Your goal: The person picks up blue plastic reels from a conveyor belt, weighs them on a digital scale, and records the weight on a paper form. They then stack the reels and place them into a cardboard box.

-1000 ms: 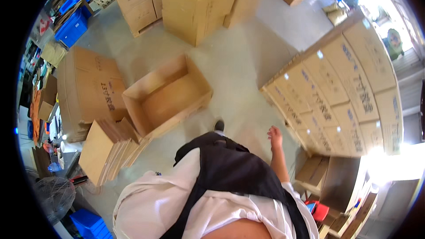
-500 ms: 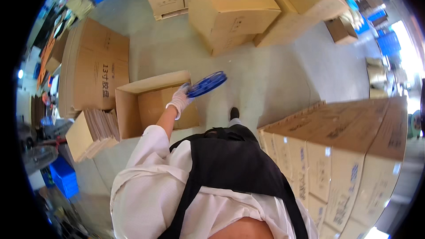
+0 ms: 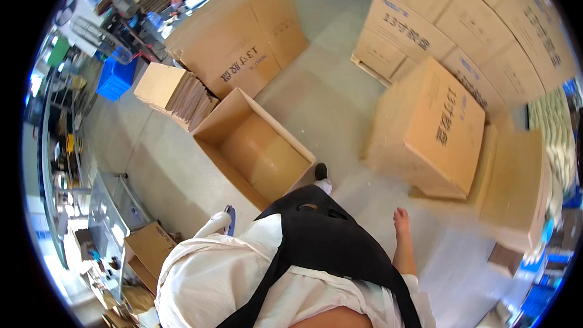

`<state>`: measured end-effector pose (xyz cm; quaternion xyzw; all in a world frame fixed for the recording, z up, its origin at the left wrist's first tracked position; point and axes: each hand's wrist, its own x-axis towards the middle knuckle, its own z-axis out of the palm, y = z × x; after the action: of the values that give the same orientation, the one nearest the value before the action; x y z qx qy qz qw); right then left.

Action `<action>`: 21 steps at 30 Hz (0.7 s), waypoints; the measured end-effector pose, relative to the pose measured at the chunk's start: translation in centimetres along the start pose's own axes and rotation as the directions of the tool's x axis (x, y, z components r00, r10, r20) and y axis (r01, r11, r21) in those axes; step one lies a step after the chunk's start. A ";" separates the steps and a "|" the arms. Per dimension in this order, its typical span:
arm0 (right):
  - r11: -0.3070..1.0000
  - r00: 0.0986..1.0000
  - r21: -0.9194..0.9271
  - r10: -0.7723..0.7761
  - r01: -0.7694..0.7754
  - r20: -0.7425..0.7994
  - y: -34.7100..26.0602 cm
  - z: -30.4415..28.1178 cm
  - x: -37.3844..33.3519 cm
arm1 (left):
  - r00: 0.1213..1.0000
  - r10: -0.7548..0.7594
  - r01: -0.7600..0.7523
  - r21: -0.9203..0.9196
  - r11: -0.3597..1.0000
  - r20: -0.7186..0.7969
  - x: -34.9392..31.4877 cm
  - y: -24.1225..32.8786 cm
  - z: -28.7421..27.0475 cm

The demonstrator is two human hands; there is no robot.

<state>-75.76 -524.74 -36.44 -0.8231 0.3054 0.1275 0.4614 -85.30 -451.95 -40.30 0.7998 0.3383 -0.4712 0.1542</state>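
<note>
A blue plastic reel [image 3: 230, 220] shows edge-on beside my left side. My left hand [image 3: 220, 223], in a white glove, is at the reel; the sleeve and arm hide most of its fingers. My bare right hand [image 3: 401, 221] hangs out to the right with its fingers loosely apart and nothing in it. An open cardboard box [image 3: 261, 152] stands on the floor in front of me, with no contents visible inside. The reel is near the box's front edge, outside it.
Flattened cardboard [image 3: 182, 94] is stacked left of the box, with a large carton [image 3: 243, 42] behind. To the right stand a big carton [image 3: 425, 127] and an open one [image 3: 516, 182]. Stacked cartons [image 3: 467, 18] rise at the back right. A metal table [image 3: 109, 206] is at far left.
My view has turned left, so the box and cartons sit differently. The reel has gone from above the box's right side to beside my left side. My right hand has come into view.
</note>
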 end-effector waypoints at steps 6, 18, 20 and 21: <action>0.945 0.908 -0.084 -0.275 0.315 0.316 -23.3 6.5 14.7 | 0.983 -0.156 0.174 -0.224 0.959 0.095 -3.2 12.0 -1.2; 0.841 0.625 -0.211 -0.179 0.497 0.760 -46.1 18.5 39.6 | 0.951 0.085 -0.248 -0.899 -0.360 -0.297 -3.7 41.2 -29.3; 0.819 0.601 -0.263 -0.121 0.510 0.790 -48.6 20.4 45.5 | 0.940 0.015 -0.307 -0.863 -0.402 -0.341 -2.3 44.3 -34.7; 0.788 0.616 -0.257 -0.189 0.560 0.765 -48.5 20.9 48.6 | 0.929 -0.031 -0.351 -0.849 -0.394 -0.369 -1.2 45.8 -36.8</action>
<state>-6.17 -507.19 -38.55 -0.8422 -0.1206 0.3984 0.3426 -30.36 -464.79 -23.89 0.4086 0.4680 0.1403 0.7710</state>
